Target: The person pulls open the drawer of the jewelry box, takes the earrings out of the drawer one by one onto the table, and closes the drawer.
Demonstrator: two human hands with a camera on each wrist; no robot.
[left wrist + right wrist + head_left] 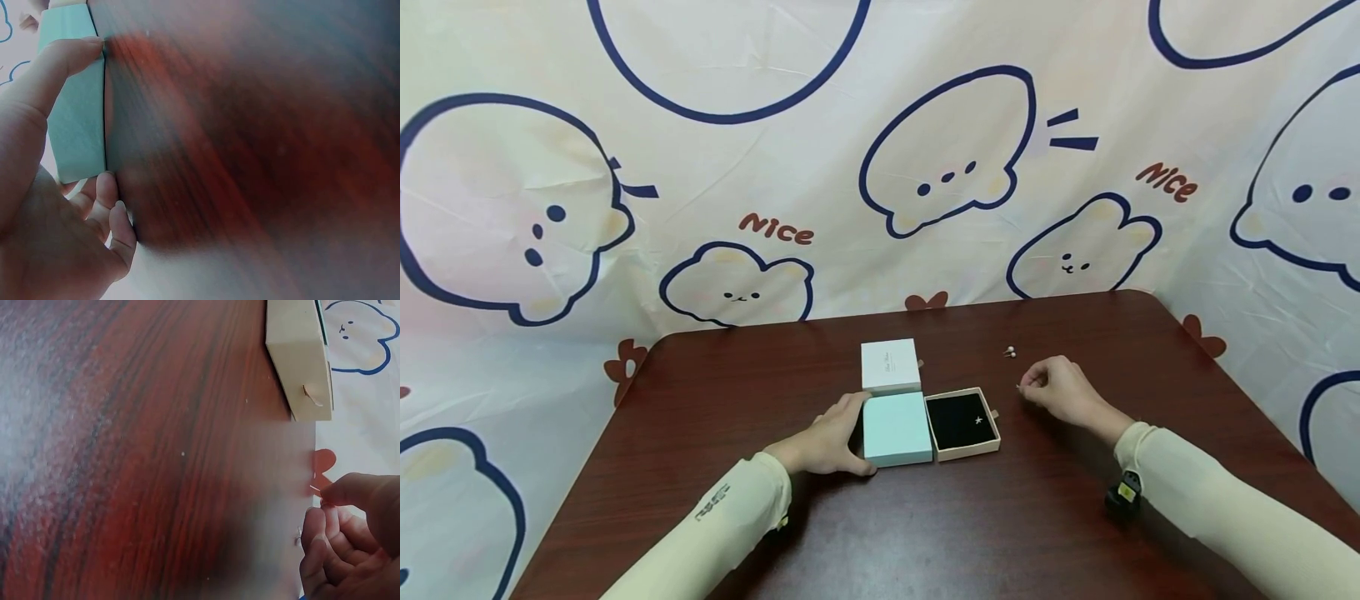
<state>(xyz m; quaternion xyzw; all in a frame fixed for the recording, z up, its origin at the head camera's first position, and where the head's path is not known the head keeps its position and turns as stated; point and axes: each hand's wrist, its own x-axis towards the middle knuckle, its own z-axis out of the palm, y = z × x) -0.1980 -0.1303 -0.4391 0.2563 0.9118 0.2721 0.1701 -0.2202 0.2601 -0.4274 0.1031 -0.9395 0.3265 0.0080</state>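
My left hand [826, 437] grips the light teal box [897, 427] from its left side, thumb on the near side and fingers at the far corner. The open cream box drawer [967, 451] with a black lining [953, 425] adjoins the teal box on the right. A tiny star-shaped earring [978, 420] lies on the lining. Just right of the drawer, my right hand [1062, 388] is raised over the table. Its thumb and index finger pinch a small earring [317, 488]; only its thin pin shows, the rest being hidden by the fingertips.
A white box lid [890, 365] with faint printing is behind the teal box. Two small pearl-like earrings [1010, 352] lie farther back on the dark wooden table [760, 367]. A patterned cloth [820, 167] hangs behind the table's far edge.
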